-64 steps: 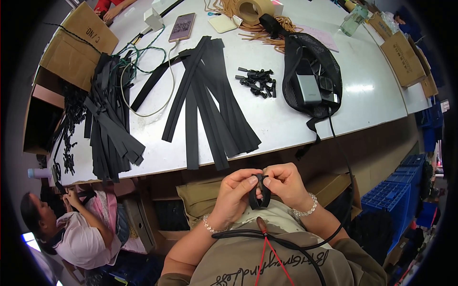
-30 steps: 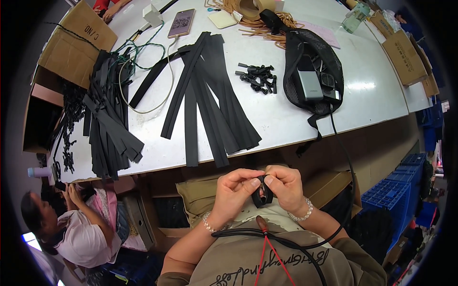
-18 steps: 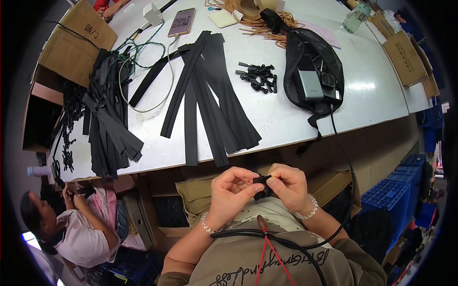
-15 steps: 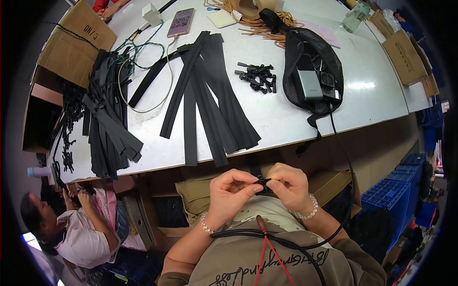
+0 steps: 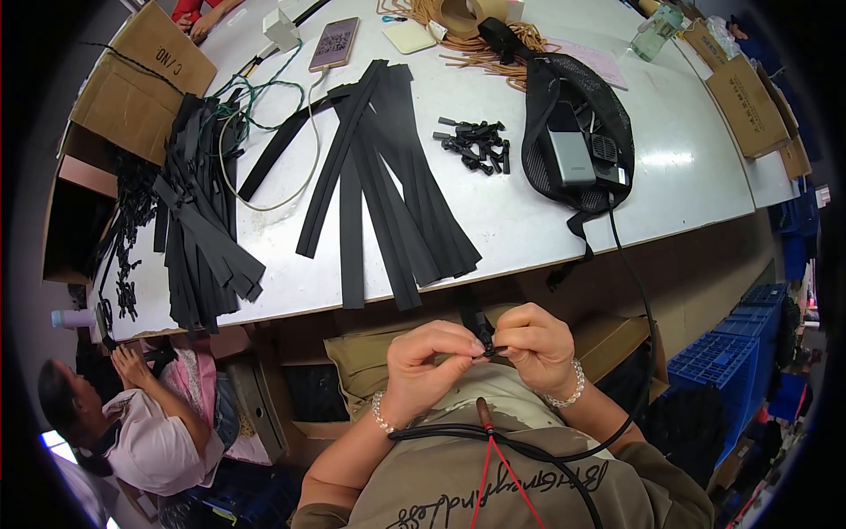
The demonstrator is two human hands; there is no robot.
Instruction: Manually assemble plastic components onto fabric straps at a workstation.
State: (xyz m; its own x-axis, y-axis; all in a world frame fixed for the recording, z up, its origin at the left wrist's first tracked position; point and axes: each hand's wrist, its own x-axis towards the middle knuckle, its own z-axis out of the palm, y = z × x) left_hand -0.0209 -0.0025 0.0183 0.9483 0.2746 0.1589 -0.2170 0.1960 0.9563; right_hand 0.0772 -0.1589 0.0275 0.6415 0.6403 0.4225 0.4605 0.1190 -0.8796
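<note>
Close to my body, just below the table edge, both hands work at the end of a black zipper strip. My left hand pinches its end between thumb and fingertips. Opposite it, my right hand is closed in a pinch on a small dark piece at the same end, probably a zipper pull, mostly covered by the fingers. On the white table, long black zipper strips lie fanned out. A small pile of black zipper pulls sits to their right.
Another bundle of black strips lies at the left beside a cardboard box. A phone with a white cable is at the back. A black mesh bag holds a power bank; its cable runs to me. A co-worker sits at left.
My fingertips have shifted their grip slightly, and more of the black strip's end shows between them. At the left, the co-worker's hands have come together.
</note>
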